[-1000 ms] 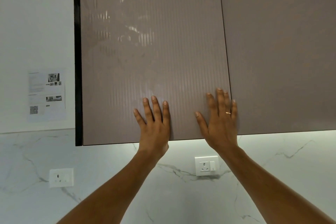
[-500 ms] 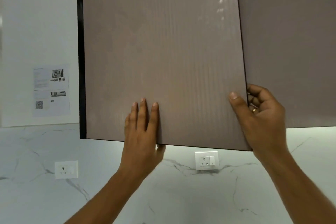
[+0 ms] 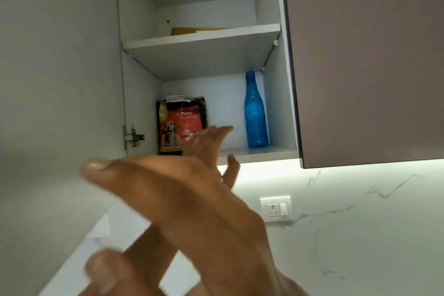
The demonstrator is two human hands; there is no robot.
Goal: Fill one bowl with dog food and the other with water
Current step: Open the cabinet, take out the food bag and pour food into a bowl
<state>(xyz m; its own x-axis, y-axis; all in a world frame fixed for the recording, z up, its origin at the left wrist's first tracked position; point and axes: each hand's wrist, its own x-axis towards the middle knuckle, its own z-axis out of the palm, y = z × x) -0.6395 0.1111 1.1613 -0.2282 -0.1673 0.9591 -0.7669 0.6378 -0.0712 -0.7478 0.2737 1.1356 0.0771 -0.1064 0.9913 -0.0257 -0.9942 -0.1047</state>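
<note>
On the bottom shelf (image 3: 259, 151) of the opened wall cabinet: dog food bag (image 3: 180, 125) upright at left, blue bottle (image 3: 255, 113) upright at right, well apart. Just below, right hand (image 3: 187, 190) raised, grip wide, fingers straight, holding nothing. Left hand (image 3: 108, 274) low in the corner, blurred, grip impossible to tell. White socket (image 3: 275, 209) on the marble wall.

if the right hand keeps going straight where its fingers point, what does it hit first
Most likely the dog food bag on the cabinet's lower shelf: the right hand reaches open toward it. Depth is unclear; the blue bottle stands off to the right.
</note>
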